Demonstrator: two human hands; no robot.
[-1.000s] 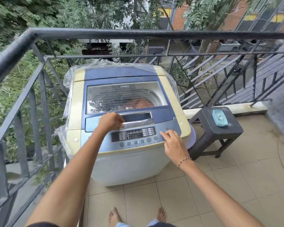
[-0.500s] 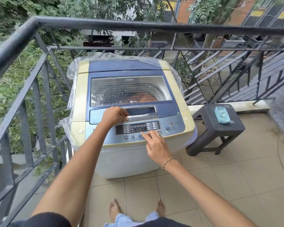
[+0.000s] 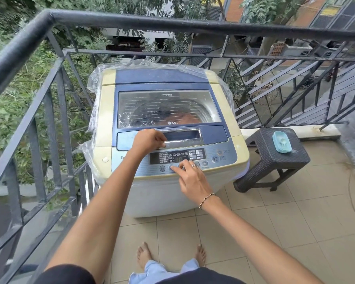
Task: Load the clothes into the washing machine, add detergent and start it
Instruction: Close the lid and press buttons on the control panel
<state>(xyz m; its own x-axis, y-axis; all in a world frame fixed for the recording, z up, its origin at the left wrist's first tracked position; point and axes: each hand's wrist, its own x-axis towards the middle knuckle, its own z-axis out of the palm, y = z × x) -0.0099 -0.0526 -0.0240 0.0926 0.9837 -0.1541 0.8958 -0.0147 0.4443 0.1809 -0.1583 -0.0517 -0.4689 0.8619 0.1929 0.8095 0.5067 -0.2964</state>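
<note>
The washing machine [image 3: 168, 140] stands in the frame centre, lid closed, clothes [image 3: 182, 117] visible inside. My left hand [image 3: 148, 140] curls on the lid handle; my right hand [image 3: 190, 177], holding nothing, presses a panel button. I think only starting remains.

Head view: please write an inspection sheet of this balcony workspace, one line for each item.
Surface: tiled floor, dry-looking and bare near the feet.
Job's things: washing machine with lid shut, clothes dimly visible through the window; control panel display lit.
Clutter: dark stool beside the machine, a blue soap dish on it; clear plastic sheet behind the machine.
Hands: left hand rests at the lid handle; right hand has a fingertip at the row of buttons.
Cables: a thin line on the floor at far right, unclear.
Surroundings: metal railing, trees and buildings beyond.
</note>
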